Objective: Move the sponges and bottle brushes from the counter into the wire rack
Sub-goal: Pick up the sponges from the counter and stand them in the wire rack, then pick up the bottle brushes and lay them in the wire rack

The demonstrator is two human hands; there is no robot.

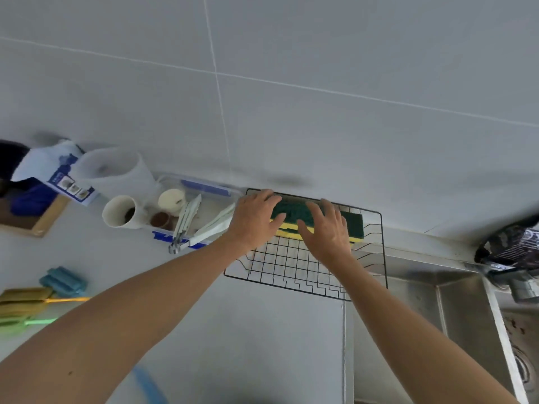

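Both my hands, left (253,217) and right (326,228), rest spread flat on the sponges (354,224) against the wire rack's (306,275) back edge. Rack's front half is open, and the bottle brushes (62,282) sit way left on the worktop (204,316).

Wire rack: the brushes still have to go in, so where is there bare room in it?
The wire rack is bare across its near grid, between the sponges and the front rim. The back row is crowded: sponges fill it, with the left hand and right hand on them. The brushes wait on the counter, far left.
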